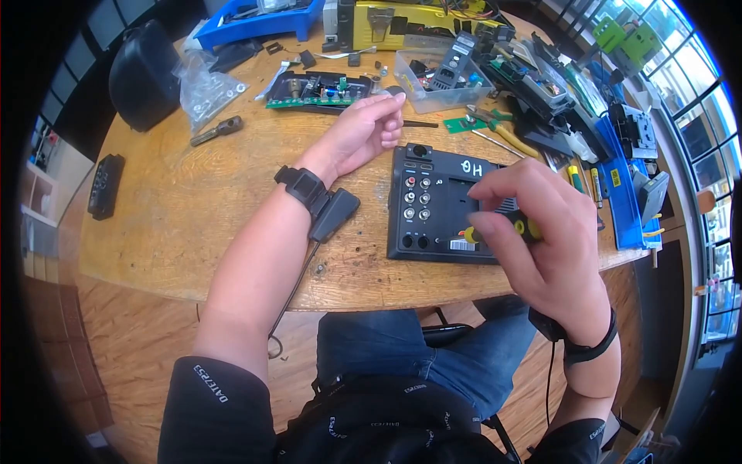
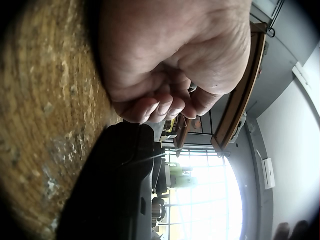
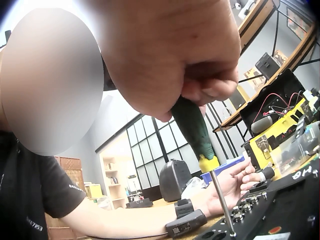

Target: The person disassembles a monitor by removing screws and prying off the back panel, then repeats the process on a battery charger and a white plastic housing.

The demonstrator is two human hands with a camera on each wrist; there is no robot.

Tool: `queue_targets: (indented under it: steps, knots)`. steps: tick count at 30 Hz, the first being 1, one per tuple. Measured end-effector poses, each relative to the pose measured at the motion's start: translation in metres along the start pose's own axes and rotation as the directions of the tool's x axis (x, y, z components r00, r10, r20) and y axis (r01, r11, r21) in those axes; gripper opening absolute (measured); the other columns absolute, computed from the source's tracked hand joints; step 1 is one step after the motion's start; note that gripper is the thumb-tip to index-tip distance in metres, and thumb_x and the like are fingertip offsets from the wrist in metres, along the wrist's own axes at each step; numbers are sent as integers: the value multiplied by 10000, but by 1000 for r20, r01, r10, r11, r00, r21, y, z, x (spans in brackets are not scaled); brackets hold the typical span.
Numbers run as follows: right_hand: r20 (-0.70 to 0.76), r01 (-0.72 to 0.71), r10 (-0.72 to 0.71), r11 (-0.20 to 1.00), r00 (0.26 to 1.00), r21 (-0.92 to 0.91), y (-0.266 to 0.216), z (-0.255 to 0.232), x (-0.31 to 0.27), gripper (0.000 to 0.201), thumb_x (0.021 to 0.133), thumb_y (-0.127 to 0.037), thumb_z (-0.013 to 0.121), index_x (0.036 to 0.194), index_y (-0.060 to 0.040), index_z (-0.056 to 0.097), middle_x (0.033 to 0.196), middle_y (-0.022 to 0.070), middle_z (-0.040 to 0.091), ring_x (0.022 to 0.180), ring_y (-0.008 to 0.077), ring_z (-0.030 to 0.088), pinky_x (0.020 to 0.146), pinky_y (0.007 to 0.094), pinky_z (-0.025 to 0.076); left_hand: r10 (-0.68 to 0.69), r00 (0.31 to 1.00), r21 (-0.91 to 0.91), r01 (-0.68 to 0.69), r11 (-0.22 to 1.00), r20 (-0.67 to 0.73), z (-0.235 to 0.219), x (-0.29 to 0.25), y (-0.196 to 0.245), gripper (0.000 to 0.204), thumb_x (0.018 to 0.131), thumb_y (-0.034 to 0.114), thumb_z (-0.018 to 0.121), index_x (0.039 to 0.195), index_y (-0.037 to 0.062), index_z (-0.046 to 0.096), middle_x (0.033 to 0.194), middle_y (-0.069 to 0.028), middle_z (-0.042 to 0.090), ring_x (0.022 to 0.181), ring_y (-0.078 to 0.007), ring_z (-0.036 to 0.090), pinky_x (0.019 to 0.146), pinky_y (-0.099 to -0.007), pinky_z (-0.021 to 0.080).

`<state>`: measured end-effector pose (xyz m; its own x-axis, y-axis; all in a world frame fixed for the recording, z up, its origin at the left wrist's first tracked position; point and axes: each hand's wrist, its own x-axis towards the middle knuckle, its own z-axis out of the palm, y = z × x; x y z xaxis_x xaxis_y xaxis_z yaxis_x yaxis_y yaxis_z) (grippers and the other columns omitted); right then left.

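My right hand (image 1: 545,232) grips a screwdriver (image 3: 194,129) with a dark green and yellow handle. Its metal shaft slants down, the tip at the lower part of a black electronics panel (image 1: 444,182) marked "HQ", near a white label. My left hand (image 1: 367,131) lies at the panel's far left corner, fingers curled inward. In the left wrist view a small shiny bit shows between its thumb and fingers (image 2: 162,106); I cannot tell whether the hand holds it. Rows of round metal sockets (image 1: 417,198) line the panel's left side.
Behind the left hand lies a green circuit board in a black frame (image 1: 321,91). A clear parts box (image 1: 440,97), yellow-handled pliers (image 1: 514,141) and a blue tray (image 1: 259,23) stand farther back. A dark metal tool (image 1: 218,130) and a plastic bag (image 1: 207,89) lie left.
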<state>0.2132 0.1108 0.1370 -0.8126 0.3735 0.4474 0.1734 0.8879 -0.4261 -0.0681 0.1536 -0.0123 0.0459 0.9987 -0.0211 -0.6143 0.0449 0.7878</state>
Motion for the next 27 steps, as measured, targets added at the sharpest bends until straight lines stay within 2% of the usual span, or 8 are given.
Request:
queue_targets:
  steps: [2, 4, 10, 13, 17, 20, 23, 27]
  knots:
    - [2, -7, 7, 1000, 1000, 1, 0, 2, 1, 244, 764, 3, 717, 1004, 19, 677, 974, 142, 688, 870, 296, 669, 749, 353, 517, 0, 1000, 1, 0, 1000, 2, 0, 0, 0, 293, 1111, 267, 593, 864, 111, 568, 727, 35, 511, 651, -84, 474, 600, -235, 403]
    - [-56, 102, -102, 995, 993, -4, 0, 2, 6, 244, 772, 4, 734, 1010, 14, 684, 965, 140, 690, 867, 305, 674, 753, 357, 523, -1, 1000, 1, 1, 1000, 3, -1, 0, 0, 294, 1111, 267, 594, 863, 111, 567, 727, 36, 510, 651, -84, 474, 600, -235, 403]
    - [101, -33, 36, 999, 994, -29, -4, -4, 0, 270, 749, 58, 656, 1013, 10, 685, 995, 149, 687, 896, 315, 675, 758, 365, 529, -3, 1000, -4, 3, 1000, 0, -1, 0, 0, 289, 1110, 262, 596, 866, 108, 568, 727, 34, 508, 651, -83, 471, 600, -235, 403]
    - [-7, 33, -33, 999, 999, 7, -4, 1, 3, 261, 751, 62, 648, 1004, 11, 687, 987, 146, 687, 888, 314, 677, 759, 365, 529, -3, 1000, -9, 3, 1000, -2, -1, 1, 0, 290, 1110, 262, 595, 866, 107, 569, 729, 34, 507, 652, -84, 470, 602, -236, 403]
    - [16, 46, -46, 999, 999, -7, -5, -4, 4, 275, 741, 79, 627, 1001, 11, 688, 978, 144, 685, 884, 315, 677, 757, 363, 528, -3, 1000, -1, 3, 1000, -4, 0, 1, 0, 290, 1109, 263, 599, 865, 108, 569, 729, 34, 506, 652, -84, 467, 601, -236, 403]
    - [47, -22, 24, 999, 999, -36, 0, 0, 1, 308, 709, 88, 592, 996, 16, 682, 974, 154, 677, 899, 326, 674, 767, 376, 529, -4, 1000, 1, 4, 1000, -5, 1, 0, 0, 293, 1108, 264, 600, 863, 109, 568, 729, 34, 505, 651, -85, 466, 601, -235, 403]
    - [-31, 43, -42, 999, 999, 33, -1, 2, 4, 294, 721, 83, 605, 998, 19, 680, 975, 150, 678, 906, 320, 674, 762, 367, 524, -3, 1000, 1, 3, 1000, -3, 0, 0, 0, 297, 1108, 266, 601, 859, 109, 566, 728, 34, 504, 650, -85, 465, 601, -235, 404]
    - [48, -8, 7, 1000, 999, 0, -3, -5, 1, 292, 729, 77, 614, 1007, 17, 683, 980, 144, 682, 903, 315, 674, 772, 363, 525, 0, 1000, -4, 0, 1000, 0, 0, 0, 0, 302, 1107, 269, 604, 855, 109, 562, 728, 34, 502, 650, -85, 462, 602, -235, 404]
